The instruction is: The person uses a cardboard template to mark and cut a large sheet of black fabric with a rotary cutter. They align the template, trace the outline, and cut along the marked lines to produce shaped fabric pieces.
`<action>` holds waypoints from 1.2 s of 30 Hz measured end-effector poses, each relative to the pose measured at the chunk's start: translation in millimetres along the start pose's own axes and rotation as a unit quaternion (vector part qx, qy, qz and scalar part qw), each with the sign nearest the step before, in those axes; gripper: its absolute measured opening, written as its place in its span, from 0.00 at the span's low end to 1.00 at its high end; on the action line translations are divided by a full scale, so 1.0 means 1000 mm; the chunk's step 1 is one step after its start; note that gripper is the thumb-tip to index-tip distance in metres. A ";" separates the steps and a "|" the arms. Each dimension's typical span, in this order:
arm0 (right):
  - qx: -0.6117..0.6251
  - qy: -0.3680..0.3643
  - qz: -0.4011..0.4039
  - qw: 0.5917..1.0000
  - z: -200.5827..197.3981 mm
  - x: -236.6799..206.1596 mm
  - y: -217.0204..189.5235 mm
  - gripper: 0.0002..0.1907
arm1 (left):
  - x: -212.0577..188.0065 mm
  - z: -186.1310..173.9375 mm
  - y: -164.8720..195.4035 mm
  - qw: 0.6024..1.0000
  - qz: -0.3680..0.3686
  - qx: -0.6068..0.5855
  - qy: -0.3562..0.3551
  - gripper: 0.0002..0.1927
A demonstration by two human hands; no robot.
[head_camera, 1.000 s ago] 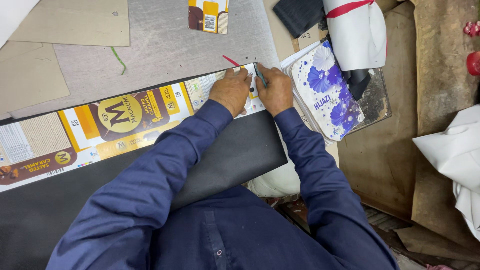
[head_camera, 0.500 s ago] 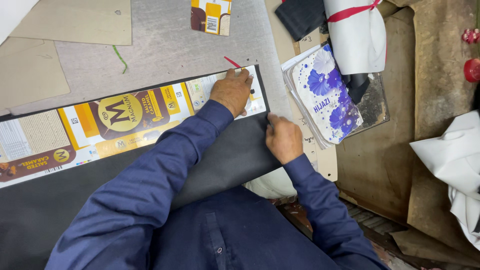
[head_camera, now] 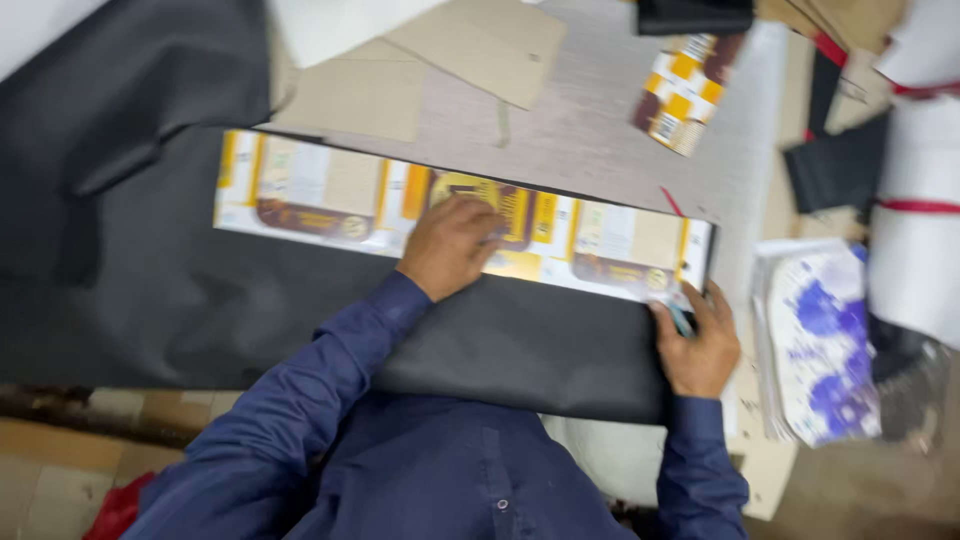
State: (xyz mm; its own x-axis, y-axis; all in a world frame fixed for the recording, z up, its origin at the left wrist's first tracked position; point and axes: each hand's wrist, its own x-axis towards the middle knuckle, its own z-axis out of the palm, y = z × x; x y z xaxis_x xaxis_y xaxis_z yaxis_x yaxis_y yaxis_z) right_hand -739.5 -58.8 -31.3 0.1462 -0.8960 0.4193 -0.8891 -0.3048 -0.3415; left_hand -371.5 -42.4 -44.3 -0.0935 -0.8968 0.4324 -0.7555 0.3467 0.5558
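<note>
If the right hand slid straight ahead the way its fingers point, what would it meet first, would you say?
The right hand points away from the body along the black sheet's end. It would probably first meet the end of the printed cardboard strip, then the grey table surface; depth is unclear.

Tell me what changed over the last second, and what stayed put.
The right hand left the printed cardboard strip top corner and dropped to its lower right corner at the black sheet edge, gripping a thin tool. The left hand slid from the strip's right end toward its middle, pressing flat. The view also swung left. The strip stays on the sheet; the purple-printed packet stays to the right.
</note>
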 end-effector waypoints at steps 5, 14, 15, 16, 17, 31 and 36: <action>-0.012 0.019 -0.019 1.000 0.043 -0.022 0.007 0.19 | -0.093 -0.150 -0.106 0.949 -0.214 0.212 0.094 0.25; 0.016 -0.043 -0.010 0.999 0.071 -0.035 0.013 0.20 | -0.127 -0.194 -0.156 0.946 -0.265 0.170 0.074 0.35; 0.022 -0.050 -0.006 0.998 0.072 -0.035 0.016 0.20 | -0.127 -0.196 -0.158 0.942 -0.284 0.171 0.059 0.34; 0.008 -0.062 -0.012 0.998 0.073 -0.033 0.018 0.21 | -0.126 -0.199 -0.159 0.936 -0.302 0.174 0.045 0.34; -0.005 -0.075 -0.020 0.997 0.073 -0.031 0.018 0.22 | -0.125 -0.202 -0.160 0.930 -0.322 0.175 0.032 0.34; -0.201 0.071 0.149 0.966 0.062 -0.039 -0.037 0.26 | -0.146 -0.205 -0.177 0.942 -0.300 0.137 0.062 0.36; -0.111 0.005 0.298 0.948 0.066 -0.033 -0.006 0.30 | -0.147 -0.204 -0.178 0.943 -0.290 0.154 0.047 0.36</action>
State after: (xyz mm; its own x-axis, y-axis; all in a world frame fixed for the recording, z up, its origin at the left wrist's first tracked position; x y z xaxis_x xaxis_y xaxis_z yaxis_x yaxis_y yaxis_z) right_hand -710.1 -48.1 -98.4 -0.4141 -0.8844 0.2153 -0.8822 0.3317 -0.3342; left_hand -91.2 83.5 -61.9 0.4412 -0.8775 0.1879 -0.8156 -0.3047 0.4919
